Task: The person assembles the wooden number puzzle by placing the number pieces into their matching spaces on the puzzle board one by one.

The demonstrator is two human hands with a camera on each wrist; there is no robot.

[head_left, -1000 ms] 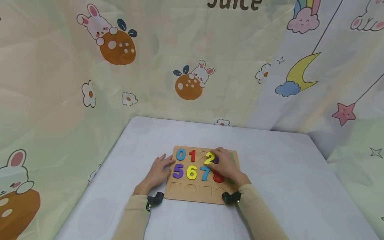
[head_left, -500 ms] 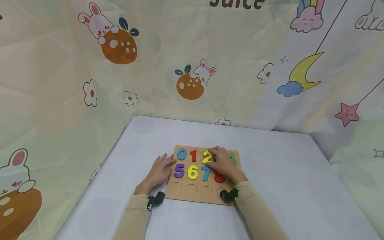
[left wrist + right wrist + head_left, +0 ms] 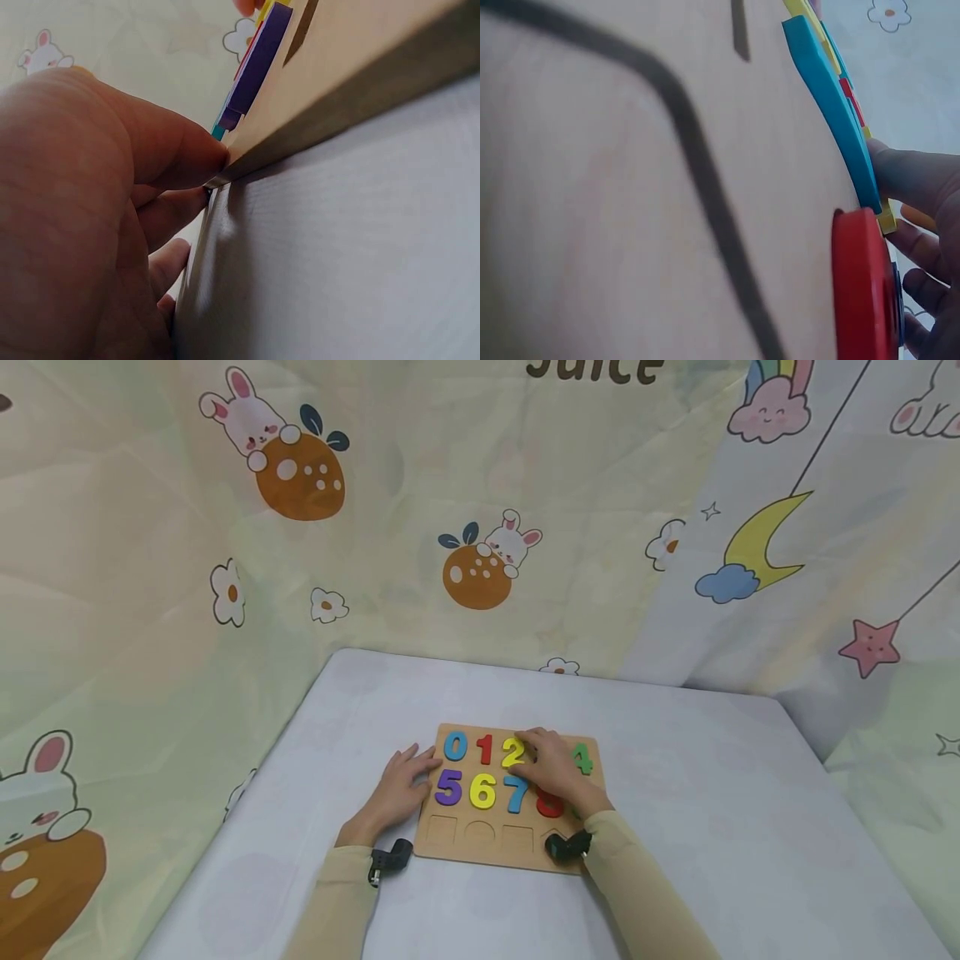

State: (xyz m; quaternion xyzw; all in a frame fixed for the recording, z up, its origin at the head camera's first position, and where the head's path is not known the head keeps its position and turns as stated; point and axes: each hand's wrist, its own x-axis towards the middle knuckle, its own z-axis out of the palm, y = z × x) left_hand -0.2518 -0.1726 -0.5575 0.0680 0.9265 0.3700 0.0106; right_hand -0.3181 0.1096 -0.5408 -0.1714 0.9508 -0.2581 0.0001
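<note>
A wooden number puzzle board (image 3: 468, 853) lies on the table. My right hand (image 3: 557, 770) pinches the yellow number 2 (image 3: 512, 752) between thumb and index finger, over the top row just right of the red 1 (image 3: 484, 749). In the right wrist view, the edge of that yellow 2 (image 3: 886, 219) shows by the fingertips, behind the blue 7 (image 3: 832, 105) and red 8 (image 3: 859, 285). My left hand (image 3: 396, 787) touches the board's left edge with extended fingers; its thumb (image 3: 187, 146) presses the edge near the purple 5 (image 3: 259, 67).
On the board also sit the blue 0 (image 3: 455, 746), yellow 6 (image 3: 482, 791) and green 4 (image 3: 582, 758). Shape recesses (image 3: 517, 837) line the near row. My right hand covers part of the board's right side. A printed cloth (image 3: 390, 527) hangs behind the white table (image 3: 675, 827).
The yellow 2 has shifted left and become more level over the spot beside the red 1, carried by my right hand. More of the green 4 shows. My left hand stays put.
</note>
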